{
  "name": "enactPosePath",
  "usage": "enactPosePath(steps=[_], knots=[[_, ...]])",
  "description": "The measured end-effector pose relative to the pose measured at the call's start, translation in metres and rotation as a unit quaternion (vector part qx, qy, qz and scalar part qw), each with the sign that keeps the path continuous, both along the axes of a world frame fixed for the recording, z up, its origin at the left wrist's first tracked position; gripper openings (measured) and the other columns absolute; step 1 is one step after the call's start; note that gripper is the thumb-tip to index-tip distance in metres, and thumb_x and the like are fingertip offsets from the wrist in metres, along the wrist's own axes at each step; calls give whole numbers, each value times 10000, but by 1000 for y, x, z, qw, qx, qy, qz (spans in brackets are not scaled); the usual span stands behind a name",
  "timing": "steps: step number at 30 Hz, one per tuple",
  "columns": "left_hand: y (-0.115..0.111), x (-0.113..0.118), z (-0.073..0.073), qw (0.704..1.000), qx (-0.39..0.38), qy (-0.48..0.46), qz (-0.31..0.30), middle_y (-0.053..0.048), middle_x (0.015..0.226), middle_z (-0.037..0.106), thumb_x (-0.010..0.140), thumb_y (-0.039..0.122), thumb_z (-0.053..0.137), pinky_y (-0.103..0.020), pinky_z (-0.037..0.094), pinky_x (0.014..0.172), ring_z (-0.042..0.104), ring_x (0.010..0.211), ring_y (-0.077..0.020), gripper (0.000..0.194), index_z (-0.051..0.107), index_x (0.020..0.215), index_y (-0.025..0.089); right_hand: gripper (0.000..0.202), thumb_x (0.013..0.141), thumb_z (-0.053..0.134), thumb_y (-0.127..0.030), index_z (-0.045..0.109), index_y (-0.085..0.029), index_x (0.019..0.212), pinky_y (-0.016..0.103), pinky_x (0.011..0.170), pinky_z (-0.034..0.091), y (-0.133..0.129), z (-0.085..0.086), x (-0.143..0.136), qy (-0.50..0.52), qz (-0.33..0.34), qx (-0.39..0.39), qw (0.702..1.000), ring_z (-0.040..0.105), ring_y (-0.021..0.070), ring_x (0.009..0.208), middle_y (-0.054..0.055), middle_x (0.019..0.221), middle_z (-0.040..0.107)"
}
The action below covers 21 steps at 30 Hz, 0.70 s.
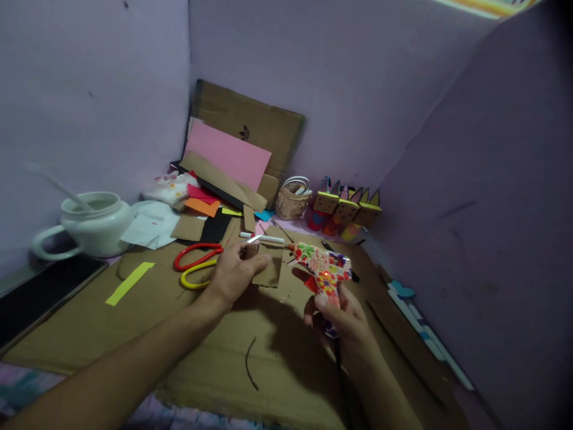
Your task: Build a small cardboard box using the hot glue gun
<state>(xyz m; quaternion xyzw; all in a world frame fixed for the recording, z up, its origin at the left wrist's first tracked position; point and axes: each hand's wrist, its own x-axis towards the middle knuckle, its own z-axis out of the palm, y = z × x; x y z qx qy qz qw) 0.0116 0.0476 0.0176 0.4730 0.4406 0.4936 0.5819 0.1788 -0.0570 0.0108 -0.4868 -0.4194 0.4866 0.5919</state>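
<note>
My right hand point(347, 316) is wrapped round the handle of a flower-patterned hot glue gun point(320, 266). Its nozzle points left, a small light glows on its side, and a cord hangs below. My left hand point(235, 272) is closed, with curled fingers and the thumb over a small cardboard piece point(270, 272); what it grips is hidden. Beside its wrist lie scissors point(197, 266) with one red and one yellow handle, partly covered by the hand. A shiny metal strip shows at the left fingertips, near a white pen point(273, 239).
Cardboard sheet point(215, 370) covers the table, with a yellow paper strip point(129, 283) and dark thin strip point(249, 364) on it. A white mug point(96, 224) and dark phone-like slab point(49, 304) stand left. Behind are coloured papers point(228, 152), a small basket point(292, 202) and yellow-faced crafts point(347, 209).
</note>
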Motion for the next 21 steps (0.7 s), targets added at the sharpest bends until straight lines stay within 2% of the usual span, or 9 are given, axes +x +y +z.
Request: enactPosePath(steps=[3, 5, 6, 8, 10, 12, 16, 18, 21], knots=[[1, -1, -2, 997, 35, 66, 22, 32, 615, 570, 534, 279, 755, -267, 386, 591, 537, 654, -174, 250, 643, 726, 164, 242, 725, 687, -365, 648, -174, 868, 197, 367, 393, -2, -9, -2, -146, -77, 47, 985, 455, 97, 423, 21, 613, 645], [2, -2, -3, 989, 61, 127, 36, 30, 624, 568, 545, 301, 744, -266, 376, 581, 528, 647, -173, 260, 650, 748, 170, 145, 744, 665, -326, 654, -183, 767, 244, 462, 475, -2, -14, -1, -249, -109, 84, 959, 541, 140, 496, 50, 662, 675], [2, -2, -3, 986, 70, 149, 40, 28, 631, 572, 548, 308, 739, -266, 375, 580, 527, 647, -175, 264, 653, 758, 172, 127, 767, 641, -306, 666, -186, 802, 278, 537, 517, -2, -16, 1, -289, -112, 107, 945, 602, 177, 577, 73, 732, 701], [2, -2, -3, 982, 76, 166, 40, 22, 643, 584, 545, 306, 734, -266, 371, 578, 529, 647, -180, 273, 660, 774, 178, 246, 813, 585, -252, 656, -191, 1041, 340, 708, 552, -2, -19, 4, -355, -91, 164, 916, 676, 243, 793, 114, 943, 728], [1, -3, -3, 982, 81, 164, 37, 19, 642, 594, 540, 299, 735, -264, 367, 575, 531, 638, -183, 277, 661, 782, 187, 474, 828, 542, -174, 512, -213, 1299, 354, 806, 543, -2, -18, 8, -427, -55, 229, 873, 678, 259, 954, 125, 1158, 681], [-1, -3, -2, 981, 89, 170, 38, 16, 638, 601, 539, 307, 742, -265, 372, 580, 539, 636, -192, 277, 658, 781, 201, 641, 811, 505, -108, 359, -248, 1420, 348, 822, 544, -2, -16, 11, -501, -25, 282, 818, 669, 256, 1021, 116, 1273, 623], [-6, -3, 4, 960, 107, 254, 46, -16, 718, 649, 563, 376, 754, -292, 408, 641, 587, 710, -239, 327, 662, 838, 226, 724, 807, 446, -77, 235, -257, 1475, 342, 793, 553, -1, -11, 11, -587, -24, 331, 738, 669, 255, 1041, 123, 1289, 612], [-8, -3, 6, 956, 107, 269, 52, -37, 789, 672, 564, 393, 763, -306, 421, 674, 604, 770, -267, 385, 667, 901, 235, 706, 818, 444, -86, 241, -246, 1475, 321, 726, 562, 0, -10, 9, -610, -35, 338, 716, 698, 251, 967, 132, 1234, 648], [-9, -2, 4, 972, 114, 200, 44, -45, 842, 689, 544, 317, 784, -299, 437, 698, 611, 826, -278, 408, 674, 929, 240, 679, 829, 448, -111, 259, -232, 1470, 312, 699, 561, 1, -10, 8, -623, -44, 343, 702, 709, 250, 918, 138, 1187, 675]])
